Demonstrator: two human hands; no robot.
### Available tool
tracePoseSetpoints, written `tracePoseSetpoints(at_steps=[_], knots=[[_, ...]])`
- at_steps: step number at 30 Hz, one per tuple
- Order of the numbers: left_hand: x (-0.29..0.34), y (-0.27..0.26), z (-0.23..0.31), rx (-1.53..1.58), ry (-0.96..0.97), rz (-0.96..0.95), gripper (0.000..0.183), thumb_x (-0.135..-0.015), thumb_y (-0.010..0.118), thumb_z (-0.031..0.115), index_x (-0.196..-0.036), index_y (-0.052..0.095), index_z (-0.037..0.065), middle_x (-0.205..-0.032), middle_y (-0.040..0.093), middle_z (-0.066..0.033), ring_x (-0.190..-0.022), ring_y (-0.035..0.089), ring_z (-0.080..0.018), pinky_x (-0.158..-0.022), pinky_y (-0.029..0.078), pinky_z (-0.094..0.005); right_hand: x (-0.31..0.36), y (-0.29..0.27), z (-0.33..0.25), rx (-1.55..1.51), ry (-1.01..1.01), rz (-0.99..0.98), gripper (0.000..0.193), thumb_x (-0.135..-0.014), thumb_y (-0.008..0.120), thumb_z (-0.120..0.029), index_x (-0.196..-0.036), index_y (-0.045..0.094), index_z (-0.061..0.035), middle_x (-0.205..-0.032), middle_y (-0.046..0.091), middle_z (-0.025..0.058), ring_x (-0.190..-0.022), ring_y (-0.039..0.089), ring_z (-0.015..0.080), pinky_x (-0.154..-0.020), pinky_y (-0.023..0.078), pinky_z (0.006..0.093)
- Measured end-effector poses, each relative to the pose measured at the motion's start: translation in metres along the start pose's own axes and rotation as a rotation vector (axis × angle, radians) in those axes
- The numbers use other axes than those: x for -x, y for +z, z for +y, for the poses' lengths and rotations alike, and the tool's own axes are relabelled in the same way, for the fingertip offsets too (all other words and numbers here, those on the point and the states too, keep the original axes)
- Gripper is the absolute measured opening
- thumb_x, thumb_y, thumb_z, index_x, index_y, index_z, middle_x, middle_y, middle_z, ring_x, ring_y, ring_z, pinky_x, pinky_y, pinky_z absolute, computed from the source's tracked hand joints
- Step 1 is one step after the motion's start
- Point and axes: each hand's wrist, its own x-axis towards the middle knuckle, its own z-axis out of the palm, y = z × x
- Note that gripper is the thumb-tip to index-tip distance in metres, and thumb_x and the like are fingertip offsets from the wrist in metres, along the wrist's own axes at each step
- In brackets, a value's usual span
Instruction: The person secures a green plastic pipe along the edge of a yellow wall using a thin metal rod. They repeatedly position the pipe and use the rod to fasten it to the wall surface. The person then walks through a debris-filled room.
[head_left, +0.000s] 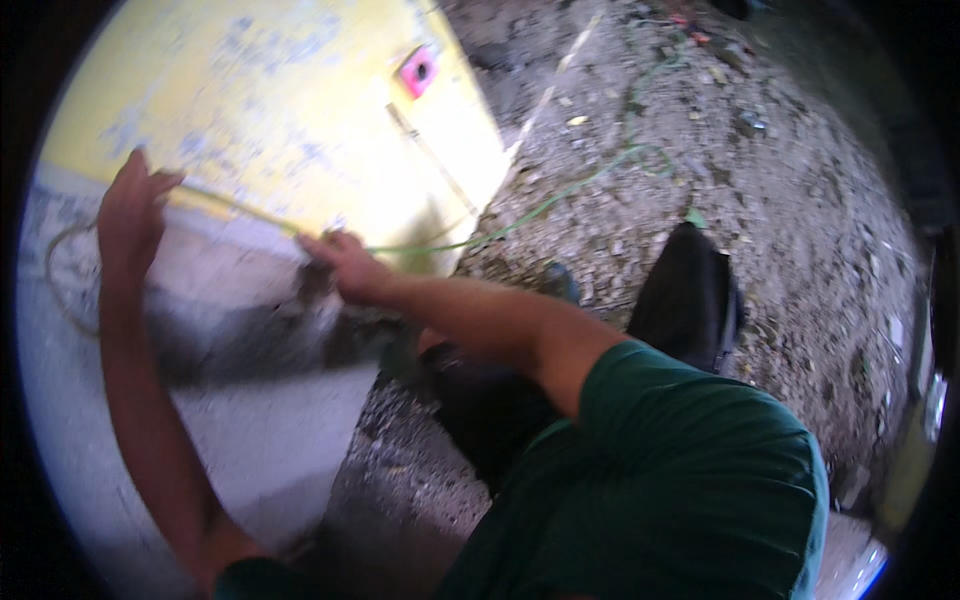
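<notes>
A thin yellow-green cord (240, 207) runs along the lower edge of a yellow surface with peeling paint (270, 90). At the far left my left hand (133, 215) is raised, its fingers closed on the cord against that edge. My right hand (352, 268) reaches across to the middle of the edge, fingers bent round the cord and pressed to the surface. Past my right hand the cord continues, bright green, over the ground on the right. A pale loop of cord (52, 270) hangs beside my left forearm.
A pink square box with a dark hole (418, 72) sits in the yellow surface, near a narrow brownish strip (430, 158). Below the edge lies a grey slab (250, 420). Rough, littered soil (800, 220) spreads to the right, around my dark-clad leg (680, 290).
</notes>
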Motion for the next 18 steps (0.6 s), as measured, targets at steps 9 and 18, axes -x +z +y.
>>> tracePoseSetpoints(at_steps=[9,18], knots=[[-0.021,-0.024,0.027,0.064,-0.303,-0.295,0.029,-0.084,0.057,0.001,-0.102,0.076,0.011,-0.087,0.054,-0.0134,-0.084,0.059,-0.0308,-0.072,0.048,-0.0416,0.001,-0.008,-0.008,0.106,-0.002,-0.055,0.094,-0.075,0.059,0.007,-0.155,0.026,-0.0298,-0.144,0.038,0.0232,-0.134,0.038,0.0433,-0.11,0.042,0.0474],[-0.021,-0.024,0.025,0.024,-0.346,-0.381,0.029,-0.086,0.057,0.002,-0.104,0.076,0.014,-0.088,0.054,-0.0115,-0.084,0.059,-0.0288,-0.071,0.049,-0.0406,0.0,-0.006,-0.006,0.13,-0.009,-0.06,0.094,-0.076,0.059,0.006,-0.154,0.025,-0.0323,-0.145,0.036,0.0216,-0.132,0.039,0.0459,-0.107,0.045,0.0492]])
